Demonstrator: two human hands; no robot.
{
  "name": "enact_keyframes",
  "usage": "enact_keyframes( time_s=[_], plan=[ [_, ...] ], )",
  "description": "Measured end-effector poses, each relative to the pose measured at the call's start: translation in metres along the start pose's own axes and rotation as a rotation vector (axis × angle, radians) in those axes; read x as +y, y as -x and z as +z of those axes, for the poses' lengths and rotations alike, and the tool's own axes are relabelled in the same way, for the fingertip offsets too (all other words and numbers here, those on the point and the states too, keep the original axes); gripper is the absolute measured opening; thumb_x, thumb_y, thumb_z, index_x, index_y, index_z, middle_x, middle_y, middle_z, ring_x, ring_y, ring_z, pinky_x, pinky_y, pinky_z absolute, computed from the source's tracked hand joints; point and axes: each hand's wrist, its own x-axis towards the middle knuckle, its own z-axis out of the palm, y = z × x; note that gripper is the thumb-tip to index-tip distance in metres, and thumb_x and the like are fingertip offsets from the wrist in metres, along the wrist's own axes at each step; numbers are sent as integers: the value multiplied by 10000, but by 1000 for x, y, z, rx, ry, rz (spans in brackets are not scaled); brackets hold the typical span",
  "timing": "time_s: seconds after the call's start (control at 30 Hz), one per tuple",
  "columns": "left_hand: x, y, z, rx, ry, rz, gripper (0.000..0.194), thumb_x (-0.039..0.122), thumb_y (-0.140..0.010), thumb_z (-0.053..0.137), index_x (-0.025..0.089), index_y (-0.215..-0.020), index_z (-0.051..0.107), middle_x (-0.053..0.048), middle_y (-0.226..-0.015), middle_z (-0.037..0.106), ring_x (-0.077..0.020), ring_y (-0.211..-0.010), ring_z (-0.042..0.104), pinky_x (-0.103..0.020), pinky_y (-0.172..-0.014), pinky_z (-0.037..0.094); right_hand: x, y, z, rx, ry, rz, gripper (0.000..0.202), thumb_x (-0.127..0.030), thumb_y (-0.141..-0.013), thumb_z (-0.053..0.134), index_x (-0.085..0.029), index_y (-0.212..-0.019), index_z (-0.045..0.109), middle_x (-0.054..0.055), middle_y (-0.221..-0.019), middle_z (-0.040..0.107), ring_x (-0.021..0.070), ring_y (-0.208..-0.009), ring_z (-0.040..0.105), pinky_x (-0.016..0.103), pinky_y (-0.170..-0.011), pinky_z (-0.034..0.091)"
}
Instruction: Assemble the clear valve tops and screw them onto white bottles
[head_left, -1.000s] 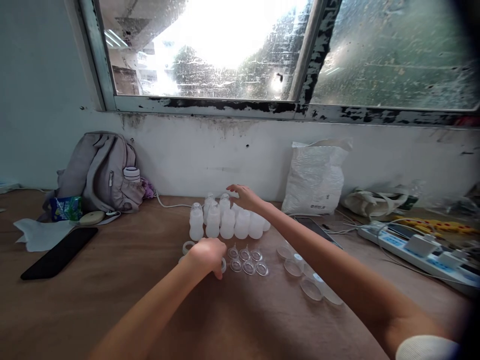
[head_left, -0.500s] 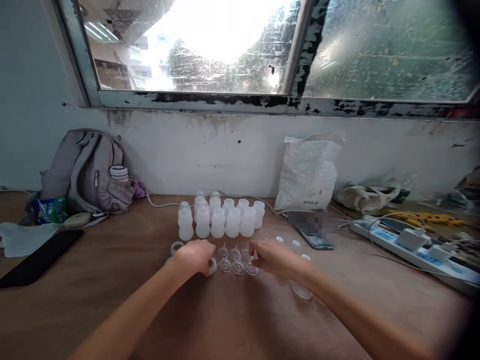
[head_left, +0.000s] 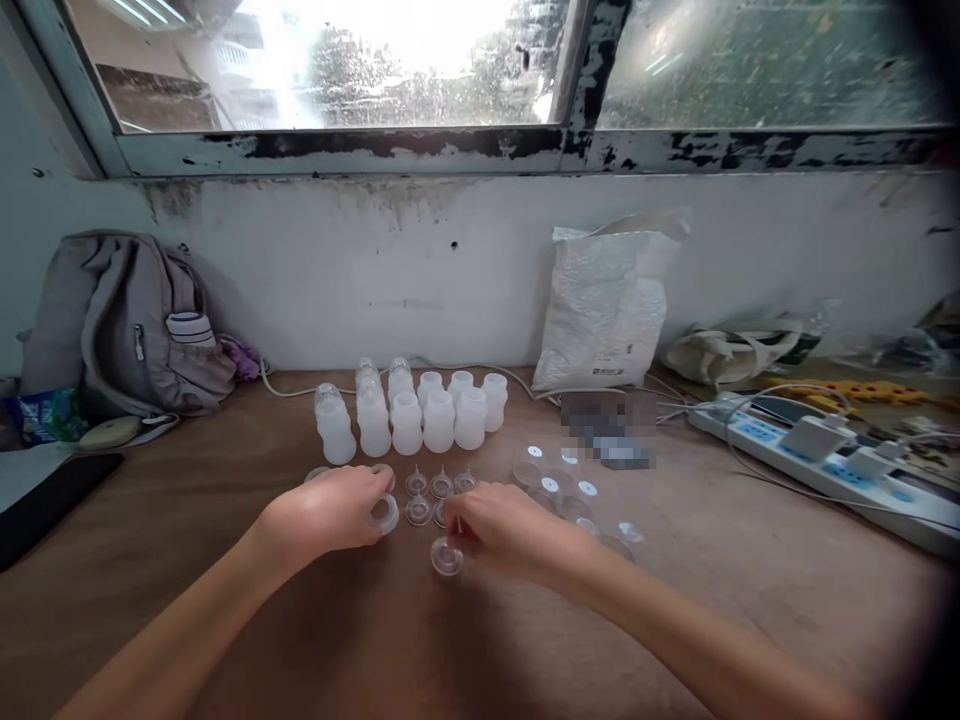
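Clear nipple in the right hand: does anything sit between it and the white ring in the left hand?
Nothing visible does. The nipple hangs from the right hand just right of the ring held by the left hand, with only bare table between them.

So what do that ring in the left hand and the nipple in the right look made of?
Ring: looks like rigid white plastic, opaque and smooth, keeping its round shape in the left hand. Nipple: probably soft silicone, clear and glossy, the table showing through it under the right hand.
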Motion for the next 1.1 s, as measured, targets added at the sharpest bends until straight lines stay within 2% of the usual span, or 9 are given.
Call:
enact_keyframes(
  time_s=[0.1, 0.23, 0.33, 0.53, 0.63, 0.73, 0.87, 0.97, 1.1],
  plan=[
    [6, 1, 3, 30, -25, 63, 201, 261, -690, 459, 219, -883, 495, -51, -875, 589, -247, -766, 567, -308, -595, 385, 2, 1, -1, -58, -37, -77, 119, -239, -720, 554, -221, -819, 617, 24, -746, 648, 183, -673, 580, 223, -491, 276],
    [21, 3, 5, 70, 28, 226, 203, 342, -734, 448, 235, -895, 509, -33, -878, 570, -225, -756, 557, -299, -607, 383, 15, 3, -12, 24, -40, -30, 125, -229, -752, 526, -226, -851, 601, 17, -761, 645, 172, -681, 570, 223, -501, 274],
    [30, 1, 10, 45, 95, 333, 247, 383, -744, 455, 241, -934, 523, -33, -924, 568, -221, -770, 556, -302, -631, 385, 20, 2, -15, 43, -16, 16, 120, -201, -759, 512, -219, -840, 599, 25, -771, 645, 175, -690, 574, 225, -500, 269],
    [33, -7, 25, -20, 43, 401, 370, 430, -759, 507, 235, -1074, 501, -52, -1011, 572, -243, -824, 565, -304, -644, 388, 23, -3, -7, 16, 39, 39, 112, -225, -755, 521, -213, -834, 600, 32, -766, 641, 196, -694, 589, 232, -480, 248],
    [33, -10, 27, 73, 7, 429, 367, 440, -760, 538, 213, -1047, 506, -46, -995, 565, -223, -843, 556, -292, -665, 397, 24, -3, -5, 10, 47, 17, 117, -245, -758, 528, -213, -847, 598, 28, -768, 638, 195, -687, 589, 231, -490, 265],
    [34, -15, 28, 211, -11, 445, 172, 349, -823, 490, 206, -908, 536, -14, -913, 579, -171, -790, 555, -265, -652, 394, 22, -3, -5, 4, 54, 12, 137, -219, -762, 509, -206, -866, 598, 37, -794, 636, 195, -693, 586, 235, -501, 289],
    [34, -19, 28, 266, 4, 481, 134, 250, -851, 443, 201, -779, 545, 11, -795, 597, -137, -696, 560, -243, -597, 380, 17, 0, -5, -64, 7, -25, 165, -168, -734, 508, -198, -872, 593, 34, -769, 610, 189, -701, 568, 235, -513, 318],
    [31, -15, 22, 331, 63, 460, 154, 221, -858, 415, 202, -778, 546, 18, -780, 593, -125, -686, 559, -225, -581, 379, 16, 0, -5, -112, -142, -107, 237, -214, -697, 600, -194, -930, 565, 29, -848, 582, 176, -738, 545, 234, -550, 366],
    [26, -9, 9, 423, 134, 369, 163, 250, -856, 417, 202, -759, 539, 24, -763, 583, -108, -629, 537, -216, -554, 373, 18, -6, -3, -30, -417, -297, 427, -260, -681, 659, -195, -1075, 508, 39, -1003, 527, 151, -809, 511, 236, -643, 414]
  ],
)
